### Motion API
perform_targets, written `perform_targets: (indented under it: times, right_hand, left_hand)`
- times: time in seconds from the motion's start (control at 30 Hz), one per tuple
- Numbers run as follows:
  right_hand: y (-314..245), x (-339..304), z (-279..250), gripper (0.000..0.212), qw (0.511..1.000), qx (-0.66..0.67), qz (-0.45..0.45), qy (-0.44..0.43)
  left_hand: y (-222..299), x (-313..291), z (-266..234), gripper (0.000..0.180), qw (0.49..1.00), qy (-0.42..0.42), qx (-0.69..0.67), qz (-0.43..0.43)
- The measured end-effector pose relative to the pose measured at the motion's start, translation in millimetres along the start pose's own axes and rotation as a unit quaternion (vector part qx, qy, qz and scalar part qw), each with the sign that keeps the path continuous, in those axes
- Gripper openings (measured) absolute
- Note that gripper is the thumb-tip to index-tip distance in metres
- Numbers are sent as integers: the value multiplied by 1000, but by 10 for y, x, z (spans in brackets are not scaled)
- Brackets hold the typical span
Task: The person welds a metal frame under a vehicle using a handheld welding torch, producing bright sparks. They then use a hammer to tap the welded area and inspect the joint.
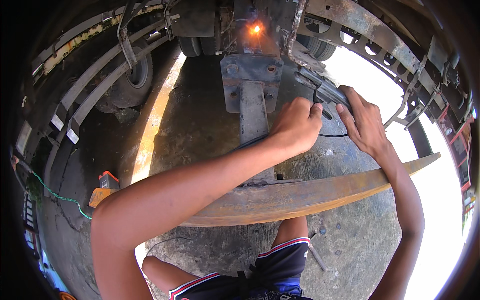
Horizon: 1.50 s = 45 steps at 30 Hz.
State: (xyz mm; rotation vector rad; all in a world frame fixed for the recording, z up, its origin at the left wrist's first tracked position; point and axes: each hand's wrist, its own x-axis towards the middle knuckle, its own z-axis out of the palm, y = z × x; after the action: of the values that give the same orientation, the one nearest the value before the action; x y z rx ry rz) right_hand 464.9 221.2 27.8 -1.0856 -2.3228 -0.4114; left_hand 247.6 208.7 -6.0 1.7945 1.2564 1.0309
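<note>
My right hand (364, 122) is closed around the end of a grey metal tool (325, 91) with long parallel bars; its exact kind does not show. Just left of it, my left hand (299, 125) is a fist, thumb up, beside the tool's dark lower part. Whatever the left fingers hold is hidden. A thin black cable (334, 135) runs between the two hands. Under my forearms lies a long, curved, rusty steel beam (300, 197). A grey steel post (253, 112) joins it to a bolted plate (251, 67) at the vehicle frame.
An orange glow (256, 29) shines on the frame above the plate. Steel rails (95, 90) and a wheel (140, 75) stand at left, a perforated frame rail (365, 30) at upper right. An orange-and-grey box (106, 186) and a green cord (62, 198) lie left on the concrete.
</note>
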Motion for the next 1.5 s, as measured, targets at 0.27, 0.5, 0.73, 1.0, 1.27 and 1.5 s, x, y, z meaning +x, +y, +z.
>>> perform_targets:
  times: [0.27, 0.5, 0.73, 1.0, 1.27, 1.5]
  right_hand:
    - [-17, 98, 67, 36, 1000, -14, -4, -2]
    - [32, 119, 132, 37, 999, -39, -14, 4]
    - [-7, 158, 164, 38, 999, -43, -8, 6]
    - [3, 147, 192, 39, 998, -59, -9, 13]
    - [11, 145, 203, 39, 998, -54, -4, 13]
    - [33, 144, 216, 39, 998, -59, -23, 28]
  left_hand:
    - [-48, 29, -14, 48, 999, 20, -17, -19]
    - [-40, 32, -24, 49, 999, 29, -15, -1]
    - [-16, 20, -56, 50, 1000, 17, 5, -6]
    - [5, 11, -63, 48, 1000, 9, 0, -10]
    - [5, -2, -71, 48, 1000, 9, 9, -5]
    - [-2, -3, -47, 49, 1000, 23, -1, -5]
